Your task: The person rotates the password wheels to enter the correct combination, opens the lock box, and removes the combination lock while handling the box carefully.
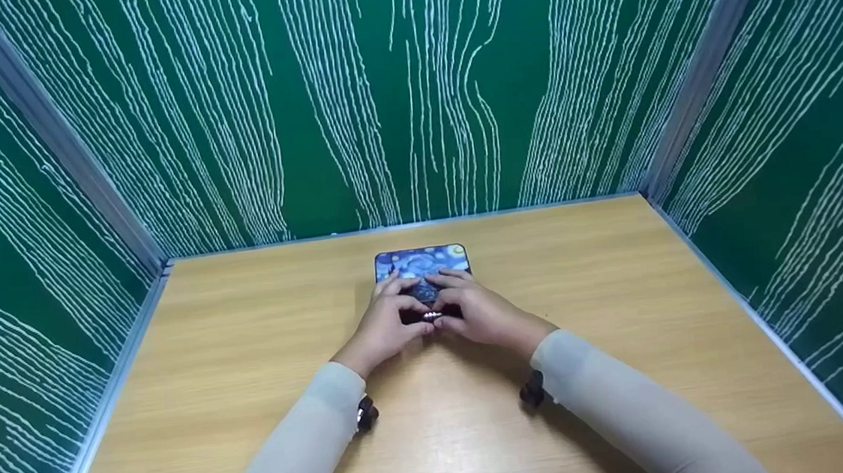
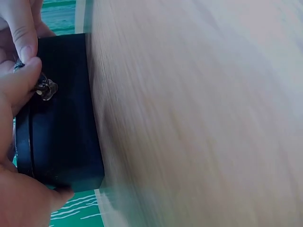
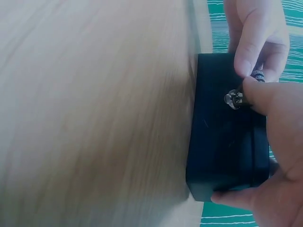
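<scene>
head view: before me the left hand (image 1: 387, 322) and right hand (image 1: 482, 313) pinch a ridged metal lock (image 1: 431, 315) at the front of a smooth black round-cornered box (image 3: 222, 146), its lid (image 1: 421, 260) swirled blue, set on the grained wooden table (image 1: 247, 318).

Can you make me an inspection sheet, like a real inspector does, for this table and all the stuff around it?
Surface: light brown wood-grain table.
Job's things: black rectangular box with a blue painted lid, looks closed; shiny metal clasp on its front; small metal lock with ridged rings, partly hidden by fingers.
Clutter: nothing seen.
Grippers: left hand and right hand, both bare, meet at the box front; thumbs and fingers seem to pinch the lock.
Cables: nothing seen.
Surroundings: green walls with wavy white lines; straight grey corner posts; pale long fabric sleeves; small black wrist devices.
</scene>
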A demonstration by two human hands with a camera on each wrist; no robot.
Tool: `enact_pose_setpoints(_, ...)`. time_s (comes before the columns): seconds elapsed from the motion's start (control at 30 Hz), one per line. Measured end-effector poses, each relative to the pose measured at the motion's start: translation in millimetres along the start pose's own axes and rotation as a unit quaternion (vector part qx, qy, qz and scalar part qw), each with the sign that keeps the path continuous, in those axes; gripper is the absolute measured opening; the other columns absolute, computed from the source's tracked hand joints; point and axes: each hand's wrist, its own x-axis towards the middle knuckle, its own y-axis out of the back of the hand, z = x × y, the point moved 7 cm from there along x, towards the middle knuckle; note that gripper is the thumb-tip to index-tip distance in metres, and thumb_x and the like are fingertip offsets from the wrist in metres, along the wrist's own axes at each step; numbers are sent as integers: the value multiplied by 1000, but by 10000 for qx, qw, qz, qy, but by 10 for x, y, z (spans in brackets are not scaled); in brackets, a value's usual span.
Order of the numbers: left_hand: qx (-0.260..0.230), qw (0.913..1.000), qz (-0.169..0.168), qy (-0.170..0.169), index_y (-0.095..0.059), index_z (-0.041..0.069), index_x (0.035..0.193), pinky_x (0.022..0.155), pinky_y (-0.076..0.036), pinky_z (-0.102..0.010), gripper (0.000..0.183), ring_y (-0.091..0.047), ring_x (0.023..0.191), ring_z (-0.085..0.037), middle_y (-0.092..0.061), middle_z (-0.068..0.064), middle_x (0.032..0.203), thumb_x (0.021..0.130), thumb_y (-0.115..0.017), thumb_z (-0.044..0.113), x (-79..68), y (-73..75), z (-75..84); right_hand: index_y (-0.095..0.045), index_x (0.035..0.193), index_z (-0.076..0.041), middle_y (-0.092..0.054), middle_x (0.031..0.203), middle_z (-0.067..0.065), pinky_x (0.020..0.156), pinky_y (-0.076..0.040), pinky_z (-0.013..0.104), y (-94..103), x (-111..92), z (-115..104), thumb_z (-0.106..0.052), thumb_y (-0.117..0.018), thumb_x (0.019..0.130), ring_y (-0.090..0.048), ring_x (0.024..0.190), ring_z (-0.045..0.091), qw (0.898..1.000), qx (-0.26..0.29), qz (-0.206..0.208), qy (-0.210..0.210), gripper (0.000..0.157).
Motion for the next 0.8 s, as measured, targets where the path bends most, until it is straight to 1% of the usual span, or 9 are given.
enact_pose_setpoints(0.13,41,9999,-94,128,-90,22,115,142,-24,-64,19,-18,178,-37,-54,1,174,100,-91,33,-3,-6,-16,-81,106,-13,-50,178,12,139,-31,64,0,-5,25,-23,-82,106,-33,173,45,9999,101,-25,-40,10)
enact_pose_setpoints(0.2,48,9998,-121,131,-90,22,115,143,-23,-64,19,-17,178,-36,-54,1,175,100,-89,34,-5,-5,-12,-81,107,-13,-49,179,12,140,-30,64,-5,-6,35,-25,-82,107,-32,173,45,9999,110,-59,-35,11)
enact_pose_setpoints(0.33,36,9998,-132,116,-90,22,115,143,-21,-64,19,-17,178,-36,-53,2,175,101,-89,34,-8,-7,-4,-82,108,-15,-49,179,12,140,-30,65,-10,-6,56,-24,-81,107,-32,173,45,9998,134,-91,-65,9)
enact_pose_setpoints(0.4,36,9999,-122,99,-90,22,115,143,-21,-64,19,-17,178,-36,-53,2,175,101,-88,34,-6,-11,-5,-83,110,-15,-48,179,11,139,-30,64,-14,-7,72,-22,-80,108,-32,173,44,9998,142,-102,-108,8)
enact_pose_setpoints(0.57,-2,9999,-94,104,-90,21,114,143,-22,-63,18,-17,178,-37,-55,0,174,102,-87,34,-1,-10,-18,-84,116,-14,-47,180,10,139,-31,62,-8,-3,74,-21,-79,109,-31,174,43,9996,158,-142,-195,11)
enact_pose_setpoints(0.7,-24,9999,-86,124,-90,21,115,143,-22,-63,18,-17,178,-36,-55,-1,173,103,-86,34,3,-9,-33,-84,114,-14,-48,180,11,139,-32,62,3,0,45,-21,-78,109,-32,174,44,9997,147,-127,-156,10)
enact_pose_setpoints(0.8,-34,10000,-53,32,-91,19,113,143,-22,-63,18,-19,177,-37,-56,-2,172,102,-87,33,6,-8,-29,-83,111,-12,-48,179,12,138,-34,62,6,0,23,-20,-78,109,-32,173,45,9998,144,-122,-86,9)
